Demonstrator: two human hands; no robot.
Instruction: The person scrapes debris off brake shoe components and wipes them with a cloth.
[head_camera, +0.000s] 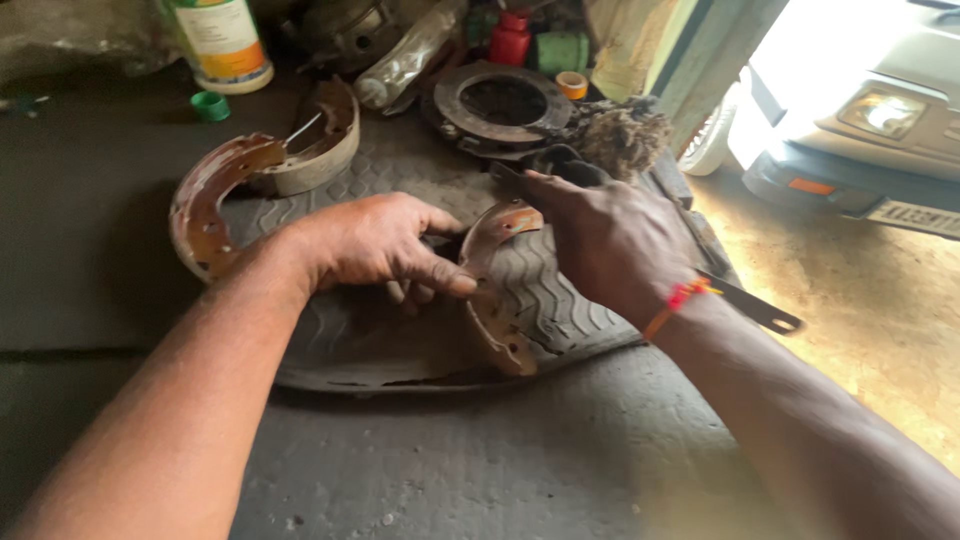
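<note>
A rusty curved brake shoe (487, 300) stands on edge on a grey ribbed rubber mat (360, 345). My left hand (370, 243) grips its left side, thumb pressed on the rim. My right hand (605, 240) reaches in from the right over the shoe's top end, fingers curled around a dark tool (520, 178) whose tip points left. An orange thread band circles my right wrist.
Two more rusty brake shoes (205, 200) (325, 140) lie at the mat's far left. A round clutch plate (500, 102), bottles, a red can and a frayed brush (620, 135) crowd the back. A flat metal bar (755, 305) lies right. A white vehicle (870, 110) stands outside.
</note>
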